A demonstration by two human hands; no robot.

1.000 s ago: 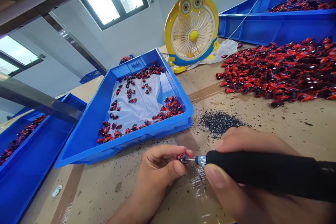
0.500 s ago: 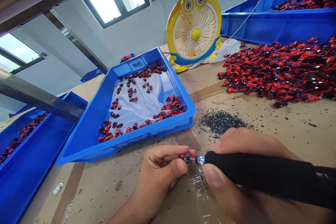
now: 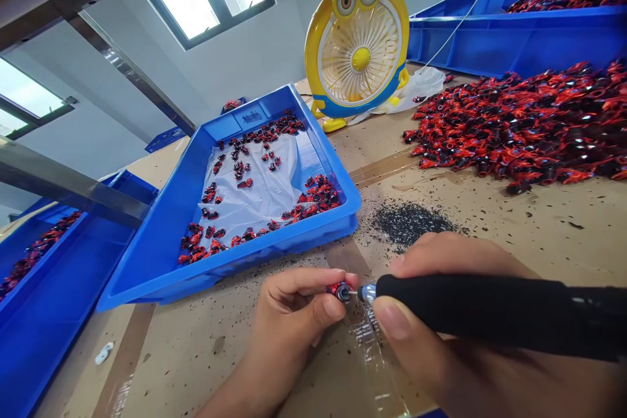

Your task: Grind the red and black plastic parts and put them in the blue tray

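My left hand pinches a small red and black plastic part between thumb and fingertips, above the brown work surface. My right hand is wrapped round a thick black pen-shaped rotary tool with a silver collar. A thin metal bit sticks out from the collar, its tip at the round dark opening of the part. Whether the tip is inside the opening or just at its edge I cannot tell. The fingertips hide much of the part.
A blue tray lined with a white sheet holds scattered red and black parts. Black shavings lie in front of a large heap of parts. Behind stand a yellow fan and a blue bin; another blue bin is at left.
The whole view has shifted slightly, so most things sit a little further left. Both hands keep their holds; the tool lies at a slightly flatter angle against the part.
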